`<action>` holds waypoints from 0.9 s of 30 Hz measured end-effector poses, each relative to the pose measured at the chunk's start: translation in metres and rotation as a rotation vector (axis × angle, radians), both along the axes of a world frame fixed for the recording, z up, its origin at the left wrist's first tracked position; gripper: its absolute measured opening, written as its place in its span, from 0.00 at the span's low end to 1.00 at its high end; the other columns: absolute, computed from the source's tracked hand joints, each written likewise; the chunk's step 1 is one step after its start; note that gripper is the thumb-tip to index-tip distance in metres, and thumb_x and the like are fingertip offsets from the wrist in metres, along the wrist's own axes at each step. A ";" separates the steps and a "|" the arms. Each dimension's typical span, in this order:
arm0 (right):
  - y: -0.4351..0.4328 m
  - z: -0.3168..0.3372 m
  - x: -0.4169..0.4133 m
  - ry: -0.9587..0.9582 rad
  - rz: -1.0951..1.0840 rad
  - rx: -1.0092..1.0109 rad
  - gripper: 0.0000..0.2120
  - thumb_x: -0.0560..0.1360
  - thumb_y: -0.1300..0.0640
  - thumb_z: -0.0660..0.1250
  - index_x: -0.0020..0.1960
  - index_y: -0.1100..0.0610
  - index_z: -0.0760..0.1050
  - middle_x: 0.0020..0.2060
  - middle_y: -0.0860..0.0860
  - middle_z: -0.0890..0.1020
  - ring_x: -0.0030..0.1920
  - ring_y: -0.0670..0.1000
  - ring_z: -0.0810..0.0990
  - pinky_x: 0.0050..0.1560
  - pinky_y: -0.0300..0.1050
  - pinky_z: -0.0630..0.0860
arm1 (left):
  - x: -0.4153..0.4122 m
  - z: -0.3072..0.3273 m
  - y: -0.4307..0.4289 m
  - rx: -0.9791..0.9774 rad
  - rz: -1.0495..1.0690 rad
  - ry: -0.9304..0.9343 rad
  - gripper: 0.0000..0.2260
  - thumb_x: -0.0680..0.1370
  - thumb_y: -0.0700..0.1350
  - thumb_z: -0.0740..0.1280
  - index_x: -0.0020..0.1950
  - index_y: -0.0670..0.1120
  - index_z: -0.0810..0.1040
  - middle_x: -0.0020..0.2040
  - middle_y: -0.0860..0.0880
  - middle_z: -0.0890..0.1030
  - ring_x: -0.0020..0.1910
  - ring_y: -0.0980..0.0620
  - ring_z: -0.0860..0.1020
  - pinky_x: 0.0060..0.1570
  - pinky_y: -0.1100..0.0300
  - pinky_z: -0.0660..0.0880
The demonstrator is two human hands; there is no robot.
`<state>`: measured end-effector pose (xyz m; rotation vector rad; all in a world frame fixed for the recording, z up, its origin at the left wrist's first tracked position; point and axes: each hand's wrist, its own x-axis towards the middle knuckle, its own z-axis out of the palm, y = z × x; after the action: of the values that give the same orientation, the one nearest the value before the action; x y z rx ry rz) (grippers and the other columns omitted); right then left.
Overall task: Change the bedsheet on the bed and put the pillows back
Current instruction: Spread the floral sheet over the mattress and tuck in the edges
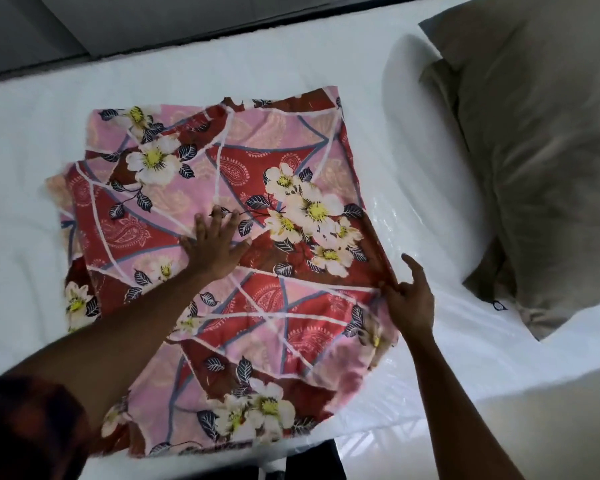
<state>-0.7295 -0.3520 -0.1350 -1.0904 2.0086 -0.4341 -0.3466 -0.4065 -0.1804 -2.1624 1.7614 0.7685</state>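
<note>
- The red-and-pink floral bedsheet (291, 161) of thin printed cloth, folded to a rough square of several layers, lay in the middle of the bare white mattress (32, 150), probably set there so it could be opened out in place.
- The left hand (215, 244) rested palm-down near the bedsheet's centre, fingers straight and spread apart. It looked placed to pin the lower layers while the top one was lifted.
- The right hand (409, 296) pinched the bedsheet's right edge between thumb and curled fingers, with the index finger sticking out free. That grip suited peeling a fold towards the pillows.
- Two taupe fabric pillows (551, 168) lay stacked at the right end of the mattress, well apart from the bedsheet.
- Shiny clear plastic wrap (413, 230) covered the mattress beside the right hand, so the cloth might slide there.
- Judged from this, the spreading had barely begun.
</note>
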 end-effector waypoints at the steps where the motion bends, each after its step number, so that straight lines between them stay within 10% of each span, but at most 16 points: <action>1: 0.006 0.000 -0.001 -0.014 0.000 0.001 0.33 0.76 0.50 0.72 0.76 0.42 0.61 0.46 0.53 0.85 0.48 0.58 0.84 0.50 0.50 0.78 | 0.000 0.001 0.000 -0.004 0.005 -0.001 0.36 0.74 0.72 0.44 0.80 0.63 0.40 0.82 0.50 0.37 0.79 0.37 0.38 0.69 0.24 0.45; 7: 0.056 0.002 0.008 -0.026 0.152 0.142 0.40 0.73 0.41 0.71 0.78 0.44 0.55 0.61 0.57 0.82 0.55 0.65 0.83 0.56 0.58 0.79 | -0.034 0.006 0.047 -0.250 -0.075 0.057 0.36 0.77 0.71 0.47 0.81 0.56 0.54 0.82 0.44 0.50 0.80 0.36 0.49 0.69 0.25 0.49; 16: 0.081 -0.003 -0.036 0.255 -0.037 0.079 0.29 0.77 0.53 0.69 0.75 0.47 0.62 0.43 0.53 0.85 0.49 0.60 0.83 0.46 0.51 0.76 | -0.052 0.000 0.108 -0.179 -0.091 0.080 0.35 0.76 0.69 0.56 0.81 0.58 0.55 0.82 0.46 0.50 0.80 0.39 0.50 0.69 0.28 0.52; 27: 0.051 -0.013 0.103 0.289 0.570 -0.372 0.20 0.69 0.59 0.69 0.61 0.55 0.77 0.58 0.59 0.79 0.55 0.62 0.77 0.52 0.56 0.76 | 0.005 0.014 0.104 -0.337 0.060 0.214 0.30 0.73 0.53 0.68 0.74 0.47 0.70 0.74 0.41 0.69 0.74 0.38 0.66 0.67 0.39 0.70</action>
<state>-0.6269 -0.3009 -0.1479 -1.9792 1.7750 -0.3652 -0.3419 -0.3029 -0.1660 -2.4339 2.0699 0.7905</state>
